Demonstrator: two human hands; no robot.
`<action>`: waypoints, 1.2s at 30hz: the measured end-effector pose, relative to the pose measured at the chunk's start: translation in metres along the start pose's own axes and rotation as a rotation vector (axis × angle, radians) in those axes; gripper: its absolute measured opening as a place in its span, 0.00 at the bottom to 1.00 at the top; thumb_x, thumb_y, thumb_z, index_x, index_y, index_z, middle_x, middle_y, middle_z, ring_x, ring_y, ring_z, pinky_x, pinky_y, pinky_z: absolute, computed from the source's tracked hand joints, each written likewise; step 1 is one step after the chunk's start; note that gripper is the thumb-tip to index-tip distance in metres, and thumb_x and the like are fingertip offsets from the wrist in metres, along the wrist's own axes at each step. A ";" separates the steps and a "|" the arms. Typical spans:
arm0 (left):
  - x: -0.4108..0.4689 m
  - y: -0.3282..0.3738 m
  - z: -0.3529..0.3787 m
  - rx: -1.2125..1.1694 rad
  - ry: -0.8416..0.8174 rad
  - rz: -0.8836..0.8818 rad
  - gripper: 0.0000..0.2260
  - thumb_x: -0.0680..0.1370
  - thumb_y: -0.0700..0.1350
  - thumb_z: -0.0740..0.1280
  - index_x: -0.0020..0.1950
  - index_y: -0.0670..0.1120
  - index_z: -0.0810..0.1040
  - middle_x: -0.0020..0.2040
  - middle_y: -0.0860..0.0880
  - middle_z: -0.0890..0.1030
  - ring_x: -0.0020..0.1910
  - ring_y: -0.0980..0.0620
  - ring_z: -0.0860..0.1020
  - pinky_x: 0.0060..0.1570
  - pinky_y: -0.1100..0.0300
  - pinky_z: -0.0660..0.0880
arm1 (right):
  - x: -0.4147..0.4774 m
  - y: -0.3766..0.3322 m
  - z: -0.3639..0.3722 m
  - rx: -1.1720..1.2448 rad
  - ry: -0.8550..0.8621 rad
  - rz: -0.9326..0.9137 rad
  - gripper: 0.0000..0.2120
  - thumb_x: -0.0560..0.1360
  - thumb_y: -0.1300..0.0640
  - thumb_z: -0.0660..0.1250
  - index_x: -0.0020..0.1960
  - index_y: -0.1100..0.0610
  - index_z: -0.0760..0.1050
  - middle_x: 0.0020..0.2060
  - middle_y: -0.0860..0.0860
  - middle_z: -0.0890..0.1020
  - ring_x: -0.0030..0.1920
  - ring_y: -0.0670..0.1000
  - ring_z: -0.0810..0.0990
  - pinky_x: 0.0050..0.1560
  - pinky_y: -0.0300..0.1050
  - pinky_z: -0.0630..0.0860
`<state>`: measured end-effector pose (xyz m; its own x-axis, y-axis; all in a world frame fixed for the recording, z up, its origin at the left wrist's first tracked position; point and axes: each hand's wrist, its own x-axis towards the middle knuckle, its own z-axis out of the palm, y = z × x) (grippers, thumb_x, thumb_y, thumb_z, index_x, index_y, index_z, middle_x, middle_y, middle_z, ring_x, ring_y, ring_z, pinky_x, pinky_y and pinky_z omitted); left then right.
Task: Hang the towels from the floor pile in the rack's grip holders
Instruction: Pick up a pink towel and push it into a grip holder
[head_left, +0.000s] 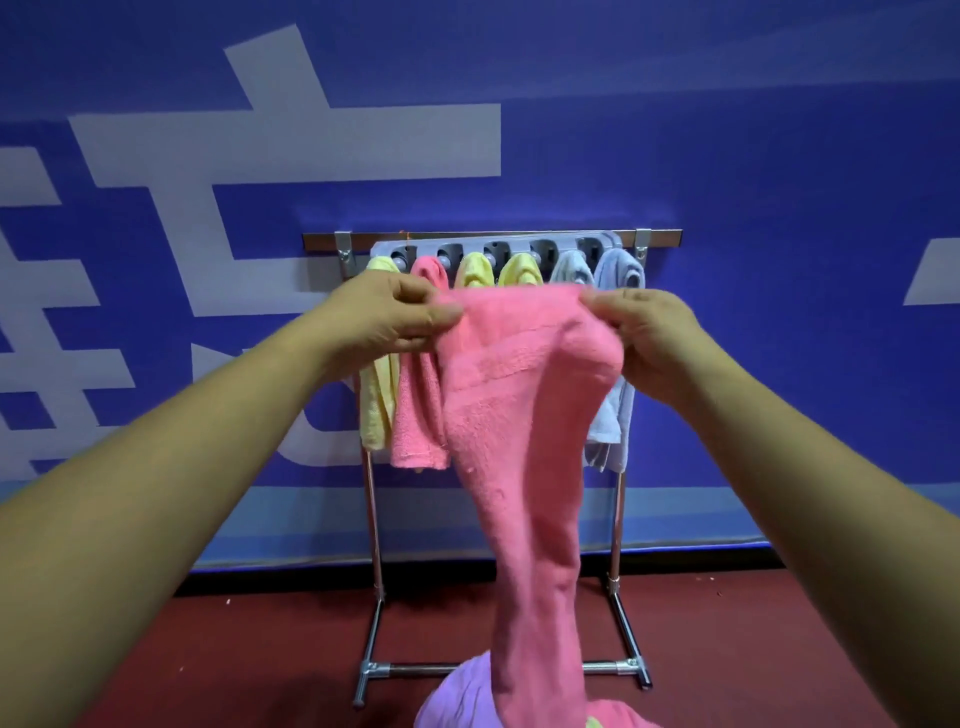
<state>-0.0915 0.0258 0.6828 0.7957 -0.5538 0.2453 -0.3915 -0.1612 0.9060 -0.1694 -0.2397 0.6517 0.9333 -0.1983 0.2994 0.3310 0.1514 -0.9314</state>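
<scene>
Left hand (395, 317) pinches the pink towel (509, 415) at its upper left corner, thumb on the near face. Right hand (649, 332) pinches the upper right corner.

The top edge runs taut and roughly level between them, just below the holder strip (470, 245) of the rack (372, 519) and in front of it. The towel hangs in one long narrowing fold. Its lower end reaches the floor pile (621, 716), beside a lilac towel (460, 691).

Terry surface, with a woven band across near the top.

Behind: hung yellow towel (378, 410), hung pink towel (418, 410) and pale blue towel (612, 415) in holders.

Open room: blue wall (779, 156) either side of the rack, red floor (234, 649) beside its feet.
</scene>
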 end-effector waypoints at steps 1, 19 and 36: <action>0.000 -0.001 -0.002 0.261 0.023 0.004 0.12 0.71 0.46 0.76 0.47 0.39 0.83 0.44 0.43 0.84 0.46 0.50 0.81 0.54 0.53 0.81 | 0.002 0.004 -0.003 -0.175 0.035 -0.010 0.08 0.77 0.63 0.69 0.40 0.62 0.79 0.26 0.48 0.80 0.29 0.46 0.77 0.34 0.39 0.76; 0.004 -0.005 0.004 0.618 0.167 0.196 0.06 0.76 0.41 0.73 0.51 0.50 0.80 0.40 0.54 0.78 0.39 0.56 0.76 0.40 0.56 0.75 | 0.017 0.010 -0.019 -0.346 0.040 -0.135 0.11 0.72 0.69 0.74 0.53 0.65 0.79 0.33 0.55 0.81 0.33 0.52 0.78 0.41 0.44 0.78; -0.012 0.021 0.032 0.410 -0.509 0.158 0.12 0.79 0.34 0.67 0.61 0.43 0.77 0.51 0.52 0.83 0.54 0.57 0.81 0.53 0.63 0.76 | 0.031 0.022 -0.012 -0.520 0.117 -0.045 0.08 0.74 0.61 0.75 0.48 0.66 0.82 0.31 0.51 0.80 0.29 0.44 0.76 0.34 0.41 0.75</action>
<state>-0.1242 0.0034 0.6882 0.4363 -0.8963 0.0796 -0.7094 -0.2881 0.6433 -0.1348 -0.2547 0.6384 0.8883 -0.3048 0.3436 0.2295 -0.3534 -0.9069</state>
